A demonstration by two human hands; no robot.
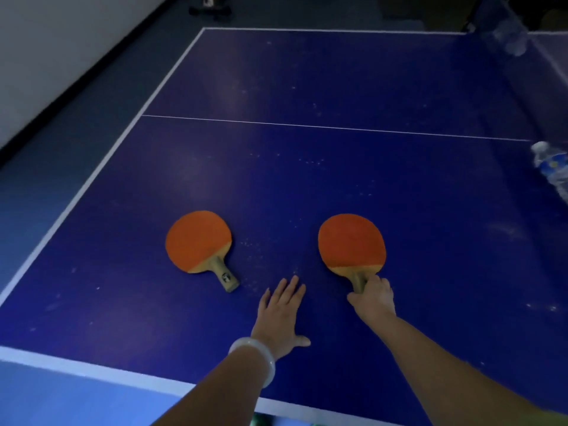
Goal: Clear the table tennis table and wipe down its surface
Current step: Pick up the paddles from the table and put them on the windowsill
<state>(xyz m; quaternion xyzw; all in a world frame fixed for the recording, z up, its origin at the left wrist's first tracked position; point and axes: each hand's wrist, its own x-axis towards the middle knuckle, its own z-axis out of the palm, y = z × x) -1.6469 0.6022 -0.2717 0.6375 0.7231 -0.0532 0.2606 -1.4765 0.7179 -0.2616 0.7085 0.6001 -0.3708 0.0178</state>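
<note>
While left hand (281, 315) lies flat, right hand (373, 298) grips paddle (352, 245).

Two paddles lie on the blue surface (307, 179): one on the left (198, 241), one on the right (352, 241). One water bottle (551, 167) lies at the right edge. Two hands show, the left (281, 315) and the right (373, 298). One pale bangle (255, 359) circles the left wrist.
</note>
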